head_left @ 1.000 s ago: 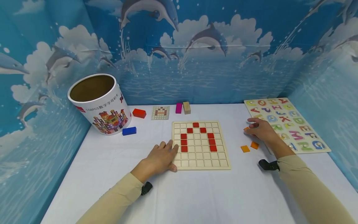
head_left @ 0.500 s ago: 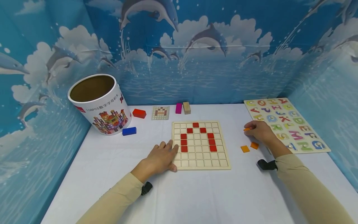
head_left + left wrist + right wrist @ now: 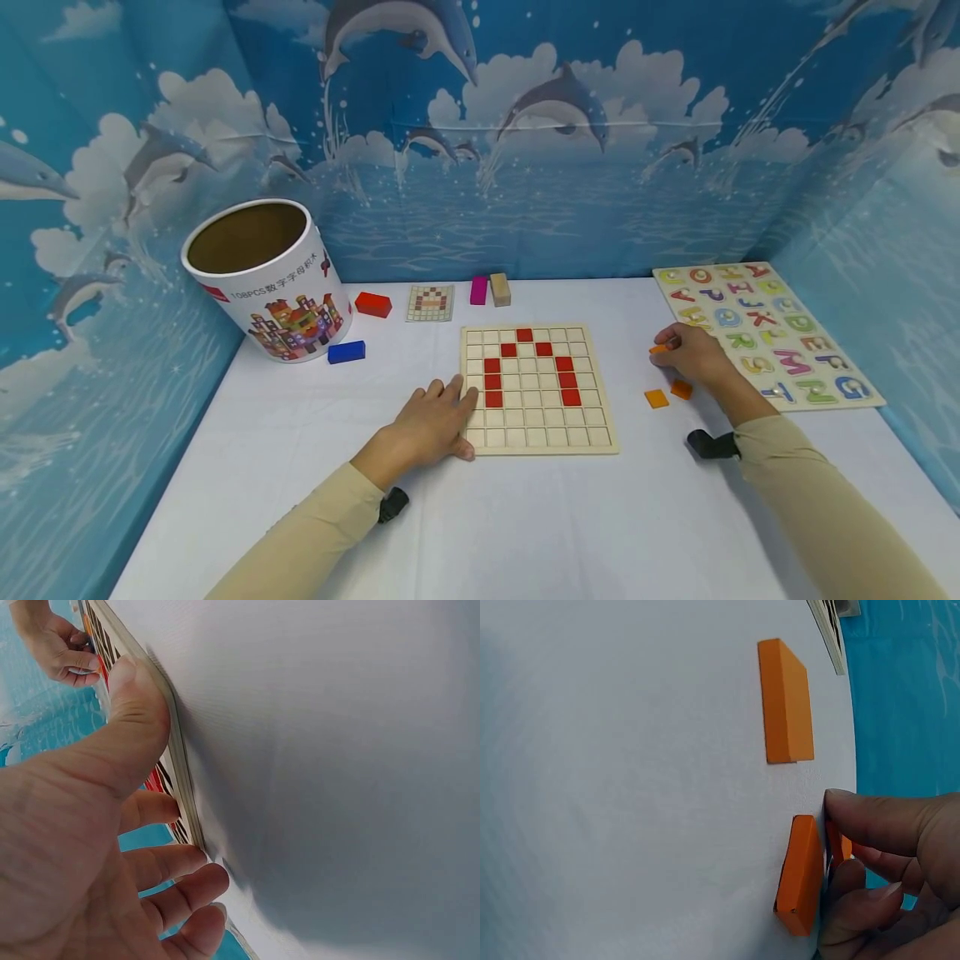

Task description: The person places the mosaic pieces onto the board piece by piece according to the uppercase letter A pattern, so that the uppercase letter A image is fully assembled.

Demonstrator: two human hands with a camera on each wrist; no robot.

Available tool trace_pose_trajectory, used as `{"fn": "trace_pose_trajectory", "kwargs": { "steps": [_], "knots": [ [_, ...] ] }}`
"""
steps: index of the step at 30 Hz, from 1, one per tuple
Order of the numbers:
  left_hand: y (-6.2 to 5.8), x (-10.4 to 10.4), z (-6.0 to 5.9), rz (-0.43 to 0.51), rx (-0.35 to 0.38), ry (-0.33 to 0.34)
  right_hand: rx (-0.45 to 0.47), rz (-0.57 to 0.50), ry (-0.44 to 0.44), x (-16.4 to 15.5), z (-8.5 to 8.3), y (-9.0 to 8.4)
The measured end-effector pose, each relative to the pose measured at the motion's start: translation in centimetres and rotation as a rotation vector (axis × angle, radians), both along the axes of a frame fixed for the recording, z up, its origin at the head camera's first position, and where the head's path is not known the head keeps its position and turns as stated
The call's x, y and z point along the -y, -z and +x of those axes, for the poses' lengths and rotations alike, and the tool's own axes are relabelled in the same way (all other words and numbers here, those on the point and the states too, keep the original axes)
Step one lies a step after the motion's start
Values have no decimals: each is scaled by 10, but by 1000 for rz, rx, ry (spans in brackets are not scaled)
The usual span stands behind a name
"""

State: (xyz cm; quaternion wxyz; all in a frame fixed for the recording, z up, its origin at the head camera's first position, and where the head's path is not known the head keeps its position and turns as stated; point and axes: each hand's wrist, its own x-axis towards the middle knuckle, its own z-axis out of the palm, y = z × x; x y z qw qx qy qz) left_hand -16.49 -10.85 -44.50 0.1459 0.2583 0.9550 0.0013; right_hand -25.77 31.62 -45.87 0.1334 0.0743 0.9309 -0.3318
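Note:
In the head view, my left hand rests at the left edge of a wooden grid board, its thumb near the front corner. Red square tiles sit in several of the board's cells, forming an arch. The left wrist view has the thumb and fingers against the board's edge. To the right of the board, my right hand pinches an orange tile between thumb and fingers, just over the table. Two more orange tiles, one left and one right, lie flat nearby.
A letter puzzle board lies at the right. Behind the grid board are a small pattern card, a magenta block and a plain wooden block. Red and blue blocks lie beside a large white bucket.
My right thumb and fingers have come together on the orange tile, and the hand has shifted slightly left with it. The left hand stays at the board's edge.

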Motion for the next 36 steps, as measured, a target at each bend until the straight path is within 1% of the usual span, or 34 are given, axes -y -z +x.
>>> {"fn": "trace_pose_trajectory", "kwargs": {
  "steps": [3, 8, 14, 18, 20, 22, 25, 29, 31, 33, 36],
  "knots": [
    [0, 0, 0, -4, 5, -2, -9, 15, -13, 0, 2, -1],
    [0, 0, 0, -7, 8, -1, 11, 16, -7, 0, 2, -1],
    [0, 0, -1, -6, 7, 2, -12, -26, 9, -1, 0, 2],
    [-1, -1, -1, 3, 5, 2, -23, -158, 13, 4, -3, 2],
    [-2, -1, 0, 7, 6, 2, -23, -246, -8, 10, -3, 2],
    [-2, -1, 0, 10, 6, 4, -12, -351, -26, 21, -3, 1],
    [-2, 0, 1, 12, 6, 7, -6, -479, -62, 43, -2, 0],
    [-2, 0, 1, 9, 1, 8, 31, -615, -124, 83, -1, -4],
    [-2, 0, 0, 5, 1, 8, 59, -661, -168, 103, 0, -5],
    [-1, 0, 0, 3, 0, 9, 81, -681, -200, 123, 3, -5],
    [-1, -1, -1, -3, 5, 9, 78, -653, -250, 149, 8, -5]
  ]
}}
